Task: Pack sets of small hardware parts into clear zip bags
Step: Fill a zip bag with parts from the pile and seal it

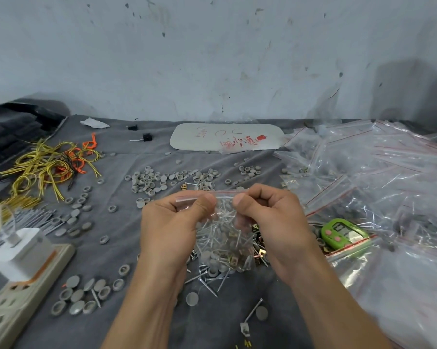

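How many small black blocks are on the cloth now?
2. Far black block sits right of the paper scrap; near black block lies between it and the white card. Others may hide under bags.

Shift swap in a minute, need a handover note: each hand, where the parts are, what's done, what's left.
Left hand: pinches the top strip of the zip bag.
Right hand: pinches the same strip beside it.
The bag hangs between the hands over the grey cloth, loaded with nails, grey caps and brass brackets. I cannot tell whether the zip is closed.
Done: filled bags are piled at the right.
Left: probably press the zip shut, add this bag to the pile, then bag the parts that lie loose on the cloth.
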